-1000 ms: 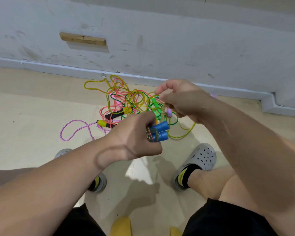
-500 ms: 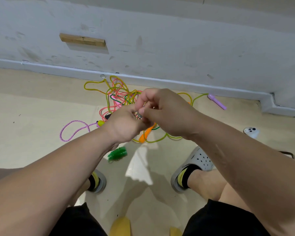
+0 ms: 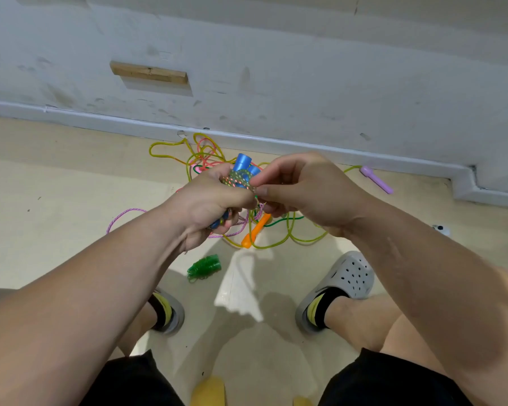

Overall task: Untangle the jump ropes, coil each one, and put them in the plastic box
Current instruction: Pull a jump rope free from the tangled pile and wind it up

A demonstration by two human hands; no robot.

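Note:
My left hand is closed around two blue handles and a speckled multicoloured rope wound on them. My right hand pinches that rope's end between thumb and forefinger, right against my left hand. Below both hands, a tangle of yellow, pink and green jump ropes lies on the floor by the wall. An orange handle lies in it. A green handle rests apart, nearer my feet, and a purple handle sits to the right. No plastic box is in view.
A white wall with a skirting board runs behind the tangle, stepping out at the right. My two feet in grey clogs stand on the beige floor. A small white object lies at the far right. Something yellow shows at the bottom edge.
The blue handles, hidden half a second ago, now stick up out of my left fist. Both hands stayed together over the tangle. The camera tipped slightly downward.

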